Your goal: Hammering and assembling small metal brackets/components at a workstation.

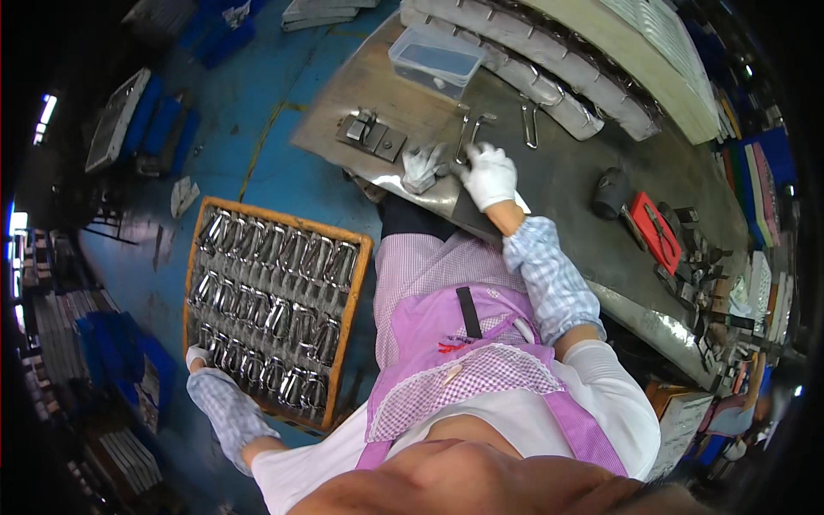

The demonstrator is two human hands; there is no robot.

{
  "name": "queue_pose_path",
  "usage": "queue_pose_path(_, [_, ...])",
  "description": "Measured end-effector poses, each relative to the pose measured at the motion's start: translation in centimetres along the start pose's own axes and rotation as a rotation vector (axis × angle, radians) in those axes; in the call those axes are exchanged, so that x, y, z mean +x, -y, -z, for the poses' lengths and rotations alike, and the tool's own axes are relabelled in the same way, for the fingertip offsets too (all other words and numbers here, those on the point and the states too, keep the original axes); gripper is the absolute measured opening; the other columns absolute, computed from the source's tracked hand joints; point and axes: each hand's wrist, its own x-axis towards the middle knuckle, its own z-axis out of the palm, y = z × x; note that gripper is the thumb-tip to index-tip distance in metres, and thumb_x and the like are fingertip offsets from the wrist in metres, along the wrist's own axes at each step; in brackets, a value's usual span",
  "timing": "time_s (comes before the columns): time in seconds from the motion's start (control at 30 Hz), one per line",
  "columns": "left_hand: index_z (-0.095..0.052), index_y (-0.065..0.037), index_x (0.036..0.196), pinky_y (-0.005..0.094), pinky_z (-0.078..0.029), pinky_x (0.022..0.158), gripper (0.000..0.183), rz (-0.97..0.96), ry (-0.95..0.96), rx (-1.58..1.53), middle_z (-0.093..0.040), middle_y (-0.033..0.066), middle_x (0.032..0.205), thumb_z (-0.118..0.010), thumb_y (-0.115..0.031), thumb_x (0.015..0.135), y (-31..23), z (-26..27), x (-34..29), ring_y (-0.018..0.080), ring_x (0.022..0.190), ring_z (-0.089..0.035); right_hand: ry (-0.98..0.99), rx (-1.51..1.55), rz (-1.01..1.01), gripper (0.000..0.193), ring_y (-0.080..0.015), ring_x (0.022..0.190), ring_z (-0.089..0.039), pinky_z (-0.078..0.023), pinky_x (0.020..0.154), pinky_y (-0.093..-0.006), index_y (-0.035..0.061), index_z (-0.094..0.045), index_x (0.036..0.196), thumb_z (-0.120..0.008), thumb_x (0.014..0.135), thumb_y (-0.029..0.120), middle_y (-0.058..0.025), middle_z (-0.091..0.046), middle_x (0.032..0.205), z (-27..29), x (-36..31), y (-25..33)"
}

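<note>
My left hand (198,355), in a white glove, closes on the near left rim of a wooden-framed tray (363,266). Rows of shiny bent metal loops (273,316) fill this tray. Over the metal workbench, my white-gloved right hand (489,178) has its fingers apart, slightly blurred. Its fingertips are close to a bent metal loop (468,130); whether they touch it is unclear. Another metal loop (530,125) lies to the right. A crumpled grey-white glove or cloth (422,167) rests just left of my right hand, at the bench edge.
On the workbench (562,197) are a small steel fixture (371,136), a clear plastic box (436,58) and long wrapped bundles (549,99). Farther right are a dark cup (611,192), a red tray with pliers (655,230) and loose tools. Blue bins (163,129) stand on the floor.
</note>
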Motion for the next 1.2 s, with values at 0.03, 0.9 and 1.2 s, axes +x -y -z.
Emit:
queue_pose_path(0.03, [-0.072,-0.008,0.112,0.0407,-0.052,0.087,0.038,0.034,-0.079,-0.035,-0.071,0.0169,0.111,-0.070,-0.031,0.081,-6.4,2.5,-1.3,0.0351,0.102,-0.068,0.050,-0.182,-0.028,0.030,-0.0307,0.096,-0.063,-0.051,0.079,-0.0440,0.0133,-0.070,0.101,-0.070,0.080,0.034,-0.0102,-0.064,0.106,0.0,0.0,-1.3])
queue_pose_path(0.9, [-0.065,-0.004,0.107,0.0406,-0.054,0.058,0.027,-0.960,-0.099,-0.708,-0.060,0.0099,0.066,-0.060,-0.027,0.093,-59.6,1.4,-35.1,0.0272,0.064,-0.066,-0.170,-0.298,-0.483,0.051,-0.0371,0.107,-0.060,-0.049,0.088,-0.0474,0.0087,-0.060,0.126,-0.066,0.077,0.025,-0.0145,-0.063,0.123,3.2,-15.0,-31.8])
queue_pose_path(1.2, [-0.064,-0.003,0.112,0.0459,-0.051,0.080,0.040,-1.052,0.081,-0.572,-0.064,0.0292,0.104,-0.049,-0.038,0.100,-63.4,0.0,-35.2,0.0392,0.096,-0.065,0.347,1.651,-0.658,0.014,-0.0051,0.044,-0.033,-0.026,0.042,-0.0232,0.0039,-0.059,0.090,-0.063,0.092,0.018,0.0040,-0.044,0.061,13.1,-9.0,-16.8])
